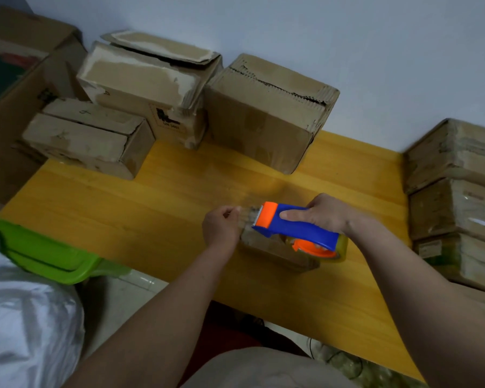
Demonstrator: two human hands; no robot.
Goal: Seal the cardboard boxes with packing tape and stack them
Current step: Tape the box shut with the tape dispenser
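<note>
My right hand [322, 212] grips the blue and orange tape dispenser [297, 228] by its handle, above a small cardboard box [277, 254] on the yellow wooden table [151, 219]. My left hand [221, 226] pinches the clear tape end [245, 217] coming off the dispenser's toothed blade. Three unsealed boxes stand at the back of the table: a low one on the left [87, 138], a taller one with torn flaps [149, 88] and a large one [266, 113]. On the right rises a stack of three taped boxes [457, 203].
A big open carton [17, 79] stands at the far left. A green plastic bin [48, 253] and a white sack [25, 317] sit beside the table's left front corner. The wall runs behind the boxes. My knee shows below the table edge.
</note>
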